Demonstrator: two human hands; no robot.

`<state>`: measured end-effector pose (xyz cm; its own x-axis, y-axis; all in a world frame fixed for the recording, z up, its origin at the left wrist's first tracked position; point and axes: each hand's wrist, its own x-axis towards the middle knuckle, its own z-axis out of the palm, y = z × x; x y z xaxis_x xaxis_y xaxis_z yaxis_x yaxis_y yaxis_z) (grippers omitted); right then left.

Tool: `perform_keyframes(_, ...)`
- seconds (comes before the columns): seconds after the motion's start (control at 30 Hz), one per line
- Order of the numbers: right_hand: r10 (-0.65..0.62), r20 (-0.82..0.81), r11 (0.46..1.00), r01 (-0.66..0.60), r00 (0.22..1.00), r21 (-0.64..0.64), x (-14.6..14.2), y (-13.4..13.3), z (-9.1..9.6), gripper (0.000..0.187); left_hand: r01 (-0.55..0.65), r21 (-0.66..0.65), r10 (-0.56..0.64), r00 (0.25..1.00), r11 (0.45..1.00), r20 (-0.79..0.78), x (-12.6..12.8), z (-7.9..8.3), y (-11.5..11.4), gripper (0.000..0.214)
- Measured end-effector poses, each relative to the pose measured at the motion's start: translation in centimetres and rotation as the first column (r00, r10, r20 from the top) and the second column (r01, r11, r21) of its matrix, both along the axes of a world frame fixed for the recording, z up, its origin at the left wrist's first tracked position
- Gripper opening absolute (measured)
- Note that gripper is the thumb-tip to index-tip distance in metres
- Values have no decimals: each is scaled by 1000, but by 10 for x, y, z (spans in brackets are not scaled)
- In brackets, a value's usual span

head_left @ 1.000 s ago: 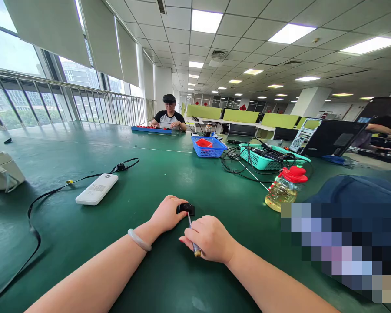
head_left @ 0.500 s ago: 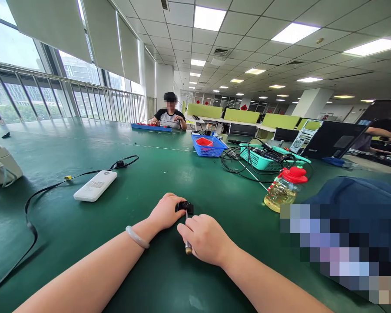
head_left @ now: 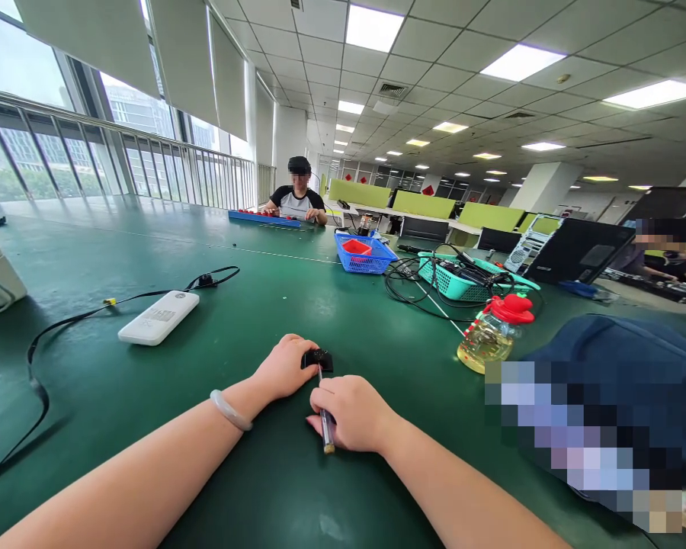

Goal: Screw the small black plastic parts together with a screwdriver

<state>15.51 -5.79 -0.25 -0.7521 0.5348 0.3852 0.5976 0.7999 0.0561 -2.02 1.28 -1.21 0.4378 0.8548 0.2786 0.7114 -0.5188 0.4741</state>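
Observation:
A small black block-like part [head_left: 320, 359] lies on the green table, its kind too small to make out. My left hand [head_left: 286, 367] is closed on its left side, thumb near and fingers behind. My right hand [head_left: 351, 415] grips a screwdriver [head_left: 328, 437] with a clear handle and a brownish end cap. The shaft points away from me, and its tip meets the near face of the black part. Whether the tip sits in a screw cannot be seen.
Left of my hands lies a white power bank [head_left: 158, 318] beside a black strap [head_left: 38, 381]. To the right stand a red-lidded bottle [head_left: 485, 347], a dark blue bag [head_left: 623, 343], a teal basket [head_left: 443, 280] of cables and a blue basket [head_left: 366, 263]. A person [head_left: 298, 200] sits across the table.
The right fingers have loosened and spread along the screwdriver, showing more of its handle. My left hand still holds the black part. The view has shifted slightly.

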Motion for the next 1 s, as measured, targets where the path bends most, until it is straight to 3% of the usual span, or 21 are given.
perform_keyframes(0.2, -72, -366, 990, 23, 928, -138, 5, 2, 4, 10, -6, 10, 6, 1000, 1000, -8, -1, -1, 1, 30)
perform_keyframes(0.4, -199, -538, 959, 51, 819, -278, 10, 3, 12, 18, 3, 9, -3, 999, 1000, -34, -1, -1, 1, 32)
perform_keyframes(0.5, -175, -468, 969, 68, 866, -238, 9, 2, 10, 16, 0, 8, 0, 999, 1000, -43, -1, -2, 1, 34)
perform_keyframes(0.63, -86, -183, 993, 68, 979, -101, 5, 0, 4, 9, -12, 3, 13, 998, 1000, -61, -1, -3, 1, 36)
perform_keyframes(0.73, -83, -28, 996, 82, 996, -31, 2, -1, 3, 9, -10, -3, 10, 998, 1000, -68, -1, -3, 0, 38)
perform_keyframes(0.83, -102, -19, 995, 102, 995, 15, 1, -2, 4, 11, -12, -5, 11, 998, 1000, -65, -1, -3, 0, 38)
perform_keyframes(1.0, -98, -138, 991, 109, 986, 74, 2, -1, 5, 16, -7, 5, 7, 997, 1000, -71, 0, -4, 1, 36)
